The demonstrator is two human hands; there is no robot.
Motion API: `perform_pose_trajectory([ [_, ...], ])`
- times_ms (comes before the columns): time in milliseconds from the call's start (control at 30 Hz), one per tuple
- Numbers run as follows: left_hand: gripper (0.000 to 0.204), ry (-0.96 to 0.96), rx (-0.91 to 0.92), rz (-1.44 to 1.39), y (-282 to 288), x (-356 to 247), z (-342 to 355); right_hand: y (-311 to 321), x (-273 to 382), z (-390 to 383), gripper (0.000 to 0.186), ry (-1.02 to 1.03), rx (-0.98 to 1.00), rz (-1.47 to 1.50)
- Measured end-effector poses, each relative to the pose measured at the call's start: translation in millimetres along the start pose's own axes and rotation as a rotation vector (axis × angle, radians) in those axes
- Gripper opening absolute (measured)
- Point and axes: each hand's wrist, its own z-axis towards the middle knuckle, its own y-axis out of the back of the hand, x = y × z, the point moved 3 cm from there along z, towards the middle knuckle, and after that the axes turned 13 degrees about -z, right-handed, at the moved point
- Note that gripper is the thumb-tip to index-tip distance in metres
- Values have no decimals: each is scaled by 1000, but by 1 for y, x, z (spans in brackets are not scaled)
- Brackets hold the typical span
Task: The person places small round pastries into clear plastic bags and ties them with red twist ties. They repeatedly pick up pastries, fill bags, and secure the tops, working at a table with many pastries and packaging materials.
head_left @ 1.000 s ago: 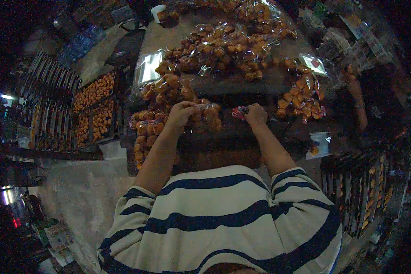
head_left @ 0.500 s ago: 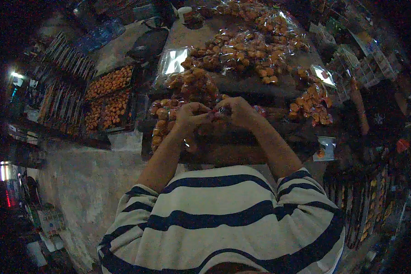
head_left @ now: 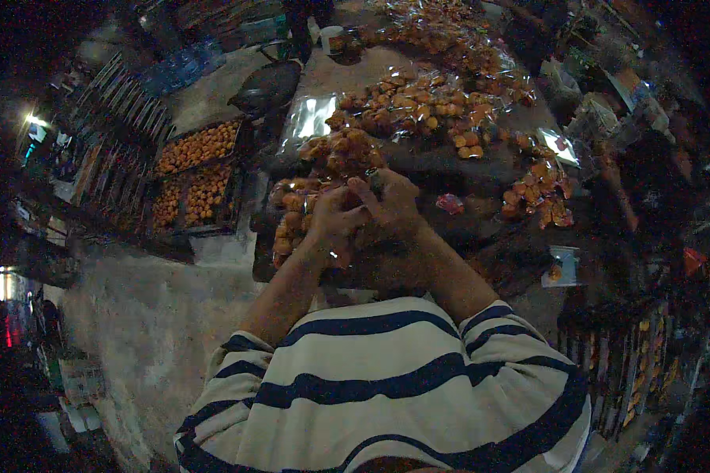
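Observation:
My left hand (head_left: 336, 221) and my right hand (head_left: 396, 203) meet over the near edge of the dark table (head_left: 442, 162). Their fingers are bent and closed together, and whatever is pinched between them is hidden by the fingers and the dim light. Close against my left hand lies a clear plastic bag of round golden-brown baked pieces (head_left: 288, 221). Just beyond both hands rests a similar bag (head_left: 341, 150). To the right of my right hand sits a small red-and-white packet (head_left: 450, 204).
More bagged baked pieces (head_left: 426, 106) cover the table's far part, with another bag (head_left: 538, 193) at right. Trays of loose pieces (head_left: 201, 150) stand at left. A white cup (head_left: 333, 39) is at the back. Another person's arm (head_left: 619, 189) shows at the right.
My hands have drawn closer together, the right one turning with its thumb over toward the left. The small red-and-white packet, partly covered by my right arm before, now shows fully.

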Motion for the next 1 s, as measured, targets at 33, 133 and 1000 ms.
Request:
perform_pose_trajectory([
  [33,28,83,52,43,5,-3,8,-4,-10,2,25,-79,127,49],
  [133,34,298,101,91,37,-7,35,-6,-49,14,21,-84,39,318],
  [1000,40,599,97,-714,25,45,-54,9,-37,-64,39,65,873,206],
])
